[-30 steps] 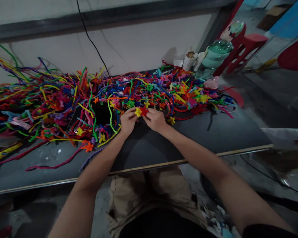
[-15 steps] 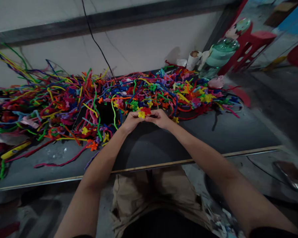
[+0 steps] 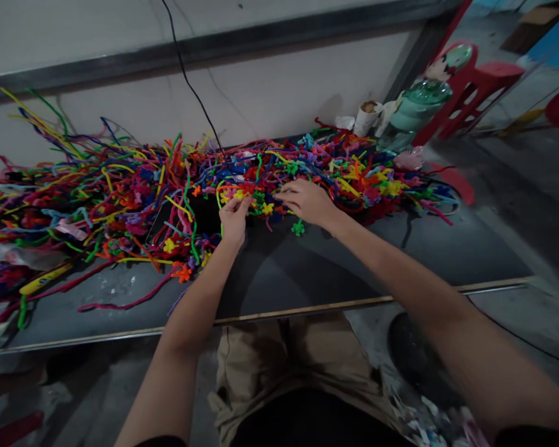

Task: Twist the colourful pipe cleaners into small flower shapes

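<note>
Apparently, the left hand (image 3: 234, 218) pinches a yellow pipe-cleaner flower (image 3: 239, 195) at its one o'clock, while the right hand (image 3: 308, 202), fingers narrowly parted, any hold impossible to tell, has fingertips nearer the second yellow flower (image 3: 267, 209), at its nine o'clock.

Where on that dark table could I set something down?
Two bare patches of table: one between the left forearm and right forearm, down to the front edge; another from the right forearm to the right end. Fuzzy sticks crowd the back.
</note>
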The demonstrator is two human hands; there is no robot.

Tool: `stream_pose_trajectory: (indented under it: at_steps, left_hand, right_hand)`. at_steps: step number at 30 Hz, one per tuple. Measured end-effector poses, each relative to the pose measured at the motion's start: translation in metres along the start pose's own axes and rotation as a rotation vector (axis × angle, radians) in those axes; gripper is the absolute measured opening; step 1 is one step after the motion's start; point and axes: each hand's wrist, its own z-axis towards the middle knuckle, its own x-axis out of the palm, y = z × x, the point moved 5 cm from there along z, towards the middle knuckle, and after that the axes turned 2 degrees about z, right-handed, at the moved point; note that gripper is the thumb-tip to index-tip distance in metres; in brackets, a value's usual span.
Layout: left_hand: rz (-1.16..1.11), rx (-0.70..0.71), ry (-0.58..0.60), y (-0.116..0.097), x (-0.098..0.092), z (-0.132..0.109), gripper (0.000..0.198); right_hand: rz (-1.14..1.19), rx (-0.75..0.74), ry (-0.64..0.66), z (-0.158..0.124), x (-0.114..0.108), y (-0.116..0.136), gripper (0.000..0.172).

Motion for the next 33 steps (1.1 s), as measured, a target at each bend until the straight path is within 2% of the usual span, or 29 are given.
stream_pose_trajectory:
  at_steps: [3,5,9,11,13,14,17,19,21,23,27,30,33]
  left_hand:
    - [0.019,-0.007,-0.022,0.002,-0.002,0.000,0.014]
    - [0.028,-0.013,-0.034,0.003,-0.003,-0.001,0.012]
    - [0.035,0.004,-0.055,0.004,-0.005,-0.001,0.012]
    - [0.041,0.013,-0.051,0.003,-0.005,-0.001,0.013]
    - [0.049,0.020,-0.039,0.003,-0.004,-0.001,0.016]
    - [0.048,0.024,-0.033,0.002,-0.003,-0.002,0.018]
    - [-0.002,0.042,-0.024,0.001,0.001,-0.008,0.026]
    - [-0.055,0.041,-0.001,0.002,0.005,-0.012,0.028]
    - [-0.094,0.023,0.039,0.003,0.010,-0.016,0.029]
    - [-0.100,0.009,0.067,0.005,0.013,-0.019,0.029]
    - [-0.097,0.013,0.064,0.007,0.015,-0.023,0.028]
    - [-0.130,0.009,0.084,0.008,0.018,-0.028,0.027]
    - [-0.135,-0.011,0.110,0.010,0.021,-0.032,0.022]
  right_hand:
    - [-0.253,-0.250,0.211,0.015,0.012,0.006,0.030]
    - [-0.330,-0.321,0.269,0.021,0.016,0.005,0.034]
    - [-0.350,-0.334,0.312,0.022,0.015,-0.004,0.034]
    - [-0.345,-0.292,0.324,0.018,0.011,-0.009,0.035]
    - [-0.304,-0.168,0.265,0.014,0.001,-0.016,0.034]
    - [-0.253,-0.072,0.193,0.012,-0.005,-0.020,0.031]
    - [0.094,0.243,-0.116,0.001,-0.019,-0.027,0.018]
    - [0.478,0.396,-0.269,-0.008,-0.009,-0.024,0.023]
    - [0.860,0.491,-0.323,-0.013,0.014,-0.013,0.041]
    - [1.078,0.543,-0.362,-0.016,0.036,0.000,0.050]
    - [1.153,0.602,-0.428,-0.018,0.058,0.011,0.051]
    - [1.155,0.642,-0.489,-0.021,0.060,0.008,0.044]
    - [1.120,0.659,-0.485,-0.024,0.058,0.006,0.036]
